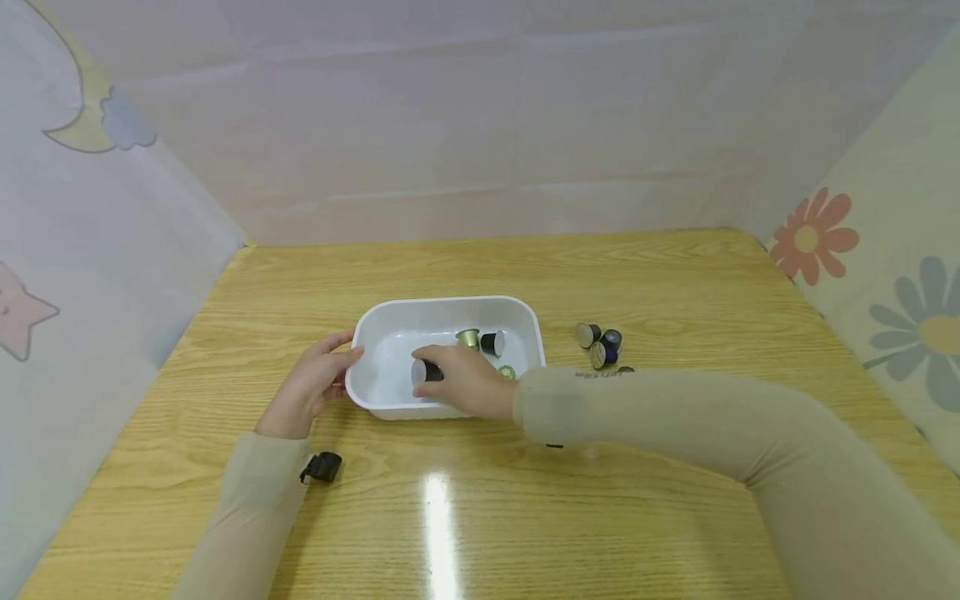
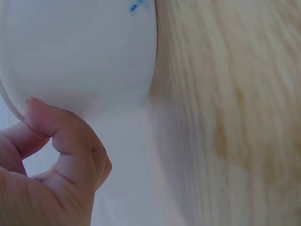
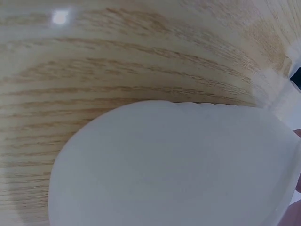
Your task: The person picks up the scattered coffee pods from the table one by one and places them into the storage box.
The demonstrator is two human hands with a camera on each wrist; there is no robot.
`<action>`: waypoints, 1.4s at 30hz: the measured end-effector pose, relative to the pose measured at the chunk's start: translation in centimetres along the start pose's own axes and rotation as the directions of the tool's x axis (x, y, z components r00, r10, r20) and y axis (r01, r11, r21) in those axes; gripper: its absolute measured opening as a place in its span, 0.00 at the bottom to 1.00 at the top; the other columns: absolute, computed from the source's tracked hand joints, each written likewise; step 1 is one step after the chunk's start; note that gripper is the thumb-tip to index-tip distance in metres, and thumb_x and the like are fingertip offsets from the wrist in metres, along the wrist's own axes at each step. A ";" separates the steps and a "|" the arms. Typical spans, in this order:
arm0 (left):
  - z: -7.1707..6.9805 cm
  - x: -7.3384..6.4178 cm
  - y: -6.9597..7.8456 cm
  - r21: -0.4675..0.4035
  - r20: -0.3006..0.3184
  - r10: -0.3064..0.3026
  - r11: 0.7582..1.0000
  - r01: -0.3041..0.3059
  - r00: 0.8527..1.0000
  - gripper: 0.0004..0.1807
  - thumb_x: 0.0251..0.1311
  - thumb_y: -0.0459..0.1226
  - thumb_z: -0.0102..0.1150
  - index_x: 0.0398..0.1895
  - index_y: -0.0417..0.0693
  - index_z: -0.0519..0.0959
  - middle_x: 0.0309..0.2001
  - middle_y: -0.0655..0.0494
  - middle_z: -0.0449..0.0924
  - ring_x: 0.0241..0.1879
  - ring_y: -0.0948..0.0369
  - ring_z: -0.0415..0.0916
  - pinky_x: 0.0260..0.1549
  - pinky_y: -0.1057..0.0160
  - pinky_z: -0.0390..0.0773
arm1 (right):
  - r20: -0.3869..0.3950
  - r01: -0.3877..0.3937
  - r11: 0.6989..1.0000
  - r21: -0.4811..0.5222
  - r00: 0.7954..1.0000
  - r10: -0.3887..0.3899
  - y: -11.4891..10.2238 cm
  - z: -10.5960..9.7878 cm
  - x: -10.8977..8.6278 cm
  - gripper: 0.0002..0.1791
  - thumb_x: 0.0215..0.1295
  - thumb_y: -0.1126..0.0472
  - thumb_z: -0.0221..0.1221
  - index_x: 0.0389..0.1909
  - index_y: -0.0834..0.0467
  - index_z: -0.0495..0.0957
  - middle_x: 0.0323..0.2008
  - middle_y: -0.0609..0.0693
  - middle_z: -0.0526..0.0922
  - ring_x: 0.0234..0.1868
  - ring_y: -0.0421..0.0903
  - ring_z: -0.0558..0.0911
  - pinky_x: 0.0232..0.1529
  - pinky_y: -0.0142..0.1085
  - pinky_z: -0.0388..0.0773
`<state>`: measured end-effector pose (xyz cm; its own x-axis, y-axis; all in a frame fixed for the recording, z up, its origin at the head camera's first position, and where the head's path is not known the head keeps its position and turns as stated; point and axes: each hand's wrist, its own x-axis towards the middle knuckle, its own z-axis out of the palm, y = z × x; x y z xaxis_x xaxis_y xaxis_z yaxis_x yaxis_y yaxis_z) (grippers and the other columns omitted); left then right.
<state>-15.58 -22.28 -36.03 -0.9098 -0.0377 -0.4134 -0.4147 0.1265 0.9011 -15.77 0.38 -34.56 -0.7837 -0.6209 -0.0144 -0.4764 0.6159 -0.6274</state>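
Observation:
A white oval-cornered tub (image 1: 390,411) stands on the wooden table. My left hand (image 1: 313,379) pinches its left rim; in the left wrist view the thumb and curled fingers (image 2: 75,141) meet at the tub's edge (image 2: 84,56). Inside the tub, my right hand (image 1: 472,382) grips a dark coffee capsule (image 1: 431,372) with a pale lid facing left. A gold-green capsule (image 1: 468,337), a black capsule (image 1: 492,343) and a green-lidded capsule (image 1: 507,372) lie in the tub's right half. The right wrist view shows mostly the tub's outer wall (image 3: 169,165).
Right of the tub, several capsules lie in a cluster on the table, among them a pale-lidded one (image 1: 587,335) and a dark blue one (image 1: 604,356). Part of another dark one shows behind the right sleeve (image 1: 660,408). Fabric walls (image 1: 480,125) border the table (image 1: 375,517).

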 end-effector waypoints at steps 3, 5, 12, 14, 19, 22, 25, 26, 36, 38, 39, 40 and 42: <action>0.0 -0.1 0.0 0.003 0.001 0.002 1.000 -0.002 1.000 0.31 0.73 0.37 0.49 0.75 0.41 0.55 0.31 0.58 0.78 0.24 0.67 0.75 0.22 0.69 0.75 | 0.002 -0.003 1.000 0.023 1.000 0.003 0.1 0.1 -0.1 0.29 0.63 0.58 0.65 0.64 0.62 0.72 0.61 0.54 0.76 0.64 0.49 0.72 0.63 0.40 0.67; 0.0 -0.1 -0.1 0.010 0.004 0.007 1.000 -0.007 1.000 0.31 0.73 0.37 0.48 0.75 0.40 0.54 0.31 0.58 0.78 0.24 0.67 0.75 0.22 0.68 0.76 | -0.012 -0.006 0.999 0.047 1.000 0.007 0.2 0.1 -0.1 0.29 0.64 0.58 0.65 0.64 0.62 0.72 0.61 0.54 0.76 0.64 0.49 0.72 0.63 0.40 0.67; 0.1 -0.1 0.0 0.017 0.000 0.003 1.000 -0.003 1.000 0.31 0.73 0.37 0.48 0.75 0.40 0.55 0.33 0.57 0.78 0.25 0.66 0.75 0.23 0.68 0.76 | -0.049 -0.021 0.987 0.156 0.998 0.029 1.7 -0.9 -1.3 0.27 0.63 0.61 0.65 0.62 0.64 0.74 0.58 0.56 0.78 0.62 0.50 0.74 0.62 0.41 0.69; 0.1 -0.1 -0.1 0.010 -0.004 -0.003 1.000 0.003 1.000 0.31 0.73 0.37 0.48 0.75 0.41 0.55 0.32 0.57 0.78 0.25 0.66 0.75 0.23 0.68 0.76 | -0.060 -0.024 0.984 0.177 0.998 0.035 2.2 -1.4 -1.9 0.27 0.63 0.62 0.65 0.62 0.65 0.74 0.59 0.56 0.77 0.62 0.51 0.74 0.61 0.42 0.69; 0.1 -0.2 -0.2 0.006 -0.006 -0.003 1.000 0.003 1.000 0.31 0.73 0.37 0.48 0.75 0.40 0.54 0.34 0.56 0.77 0.26 0.66 0.75 0.23 0.68 0.76 | -0.105 -0.009 0.982 0.187 0.994 0.029 3.3 -2.6 -3.7 0.25 0.63 0.63 0.65 0.60 0.66 0.74 0.58 0.57 0.78 0.62 0.54 0.74 0.60 0.45 0.70; 0.1 -0.4 -0.3 0.023 0.003 0.005 1.000 -0.005 1.000 0.31 0.73 0.38 0.48 0.75 0.40 0.54 0.38 0.54 0.77 0.28 0.65 0.75 0.25 0.68 0.76 | -0.136 0.008 0.985 0.175 0.991 0.016 3.7 -3.2 -4.8 0.24 0.62 0.65 0.65 0.59 0.66 0.76 0.57 0.59 0.78 0.61 0.56 0.74 0.60 0.47 0.70; 0.0 -0.5 -0.4 0.051 0.019 0.021 0.998 -0.022 1.000 0.30 0.74 0.38 0.46 0.75 0.40 0.53 0.41 0.51 0.76 0.29 0.65 0.75 0.26 0.68 0.76 | -0.160 0.014 0.990 0.142 0.987 0.009 4.1 -3.8 -5.7 0.24 0.61 0.66 0.66 0.58 0.66 0.76 0.58 0.60 0.77 0.61 0.57 0.73 0.60 0.48 0.70; 0.0 -0.6 -0.4 0.054 0.019 0.023 0.998 -0.024 1.000 0.30 0.74 0.38 0.46 0.75 0.39 0.53 0.42 0.51 0.76 0.29 0.65 0.75 0.26 0.68 0.76 | -0.164 0.014 0.991 0.136 0.986 0.008 4.2 -3.9 -6.0 0.24 0.61 0.66 0.66 0.58 0.66 0.76 0.58 0.60 0.77 0.62 0.58 0.73 0.60 0.48 0.70; 0.0 -0.4 -0.2 0.061 0.020 0.018 0.998 -0.019 1.000 0.31 0.74 0.39 0.45 0.75 0.39 0.53 0.41 0.51 0.77 0.29 0.65 0.75 0.27 0.68 0.77 | -0.165 -0.054 0.978 0.200 0.982 0.088 5.4 -5.0 -8.1 0.23 0.63 0.65 0.64 0.59 0.67 0.75 0.60 0.60 0.76 0.65 0.58 0.69 0.63 0.51 0.65; 0.0 -0.3 -0.2 0.064 0.024 0.017 0.998 -0.018 1.000 0.31 0.74 0.39 0.45 0.75 0.39 0.52 0.41 0.51 0.76 0.30 0.64 0.75 0.28 0.68 0.77 | -0.181 -0.055 0.976 0.213 0.979 0.095 5.7 -5.4 -8.5 0.23 0.63 0.66 0.64 0.58 0.68 0.75 0.59 0.60 0.76 0.65 0.58 0.69 0.63 0.52 0.65; 0.0 -0.3 -0.2 0.067 0.025 0.017 0.998 -0.018 1.000 0.31 0.74 0.39 0.45 0.75 0.39 0.52 0.41 0.51 0.76 0.30 0.64 0.75 0.28 0.68 0.77 | -0.192 -0.056 0.975 0.213 0.977 0.098 5.8 -5.5 -8.7 0.23 0.63 0.66 0.64 0.58 0.67 0.76 0.58 0.60 0.77 0.65 0.57 0.69 0.63 0.52 0.66; 0.0 -0.3 -0.1 0.068 0.026 0.017 0.998 -0.019 1.000 0.31 0.74 0.39 0.45 0.75 0.39 0.52 0.41 0.51 0.76 0.30 0.64 0.75 0.28 0.68 0.77 | -0.203 -0.052 0.976 0.212 0.974 0.096 6.0 -5.7 -8.9 0.22 0.63 0.66 0.64 0.58 0.68 0.76 0.58 0.59 0.77 0.64 0.57 0.70 0.62 0.53 0.66; 0.0 -0.3 -0.1 0.063 0.027 0.018 0.998 -0.019 0.999 0.31 0.74 0.39 0.46 0.75 0.40 0.52 0.39 0.52 0.77 0.29 0.65 0.75 0.27 0.68 0.77 | -0.232 -0.043 0.979 0.200 0.968 0.090 6.4 -6.0 -9.1 0.22 0.62 0.66 0.64 0.57 0.68 0.77 0.56 0.59 0.79 0.63 0.57 0.72 0.62 0.53 0.67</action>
<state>-15.24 -22.32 -35.95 -0.9161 -0.0092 -0.4008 -0.3951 0.1893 0.8989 -14.07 12.91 -33.76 -0.8944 -0.4333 0.1107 -0.3531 0.5324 -0.7693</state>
